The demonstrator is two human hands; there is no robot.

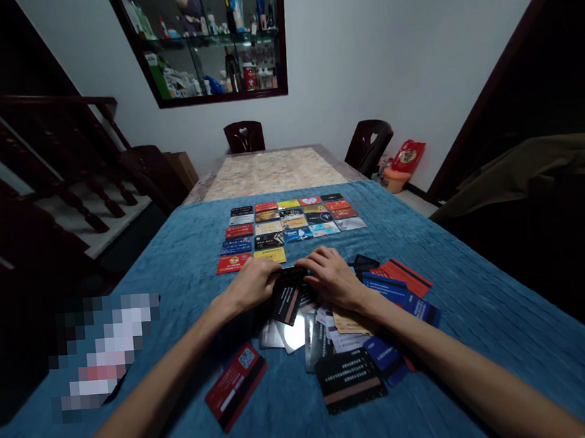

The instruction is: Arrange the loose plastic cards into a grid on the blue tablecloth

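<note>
Between my two hands is a black card [293, 272], seen nearly edge-on, just above the pile. Its left end is pinched by my left hand [255, 283], fingers curled. My right hand [333, 279] has its fingers bent over the right end of that card. Underneath lies a loose heap of cards, partly covered by my right hand and forearm: a black striped card [287, 303], silver cards [295, 335], blue cards [388, 359] and a red-orange card [411, 276]. Beyond my hands, several cards lie in rows, with a yellow card [270, 255] in the nearest row.
A red card [237, 386] lies beside my left forearm, and a black card [351, 378] at the heap's front. A blue cloth [176, 274] covers the near table. A blurred-out object [109, 352] is at the left. Chairs [245, 137] stand around the far end.
</note>
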